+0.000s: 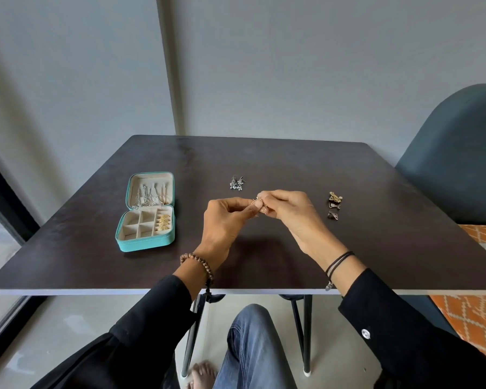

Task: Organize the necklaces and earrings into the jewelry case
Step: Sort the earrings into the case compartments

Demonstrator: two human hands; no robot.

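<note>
Closest to us are our black sleeves, crossing the near worktop edge [96, 290] on the way to our hands. Both hands meet above the middle of the dark worktop: left hand [225, 220] and right hand [289, 211] are pinched together on a rose-gold earring [261, 207], fingertips closed on it from both sides, so it's held up off the surface.

Just beyond the hands, a bit to the left, sits a silver earring pair [236, 183], apart from our fingers. Off to the right of the right hand there's a little cluster of dark and gold earrings [334, 206], well clear of the right edge.

Way out left of the left hand is the teal jewelry case [146, 211], lying open and flat. Necklaces [149, 196] hang in the lid half, gold earrings [163, 222] fill the right-hand compartment of the tray, and the other compartments look bare.

Between the case and our hands it's bare worktop, same for the wide strip between our wrists and the near edge, plus the far half behind everything.
</note>
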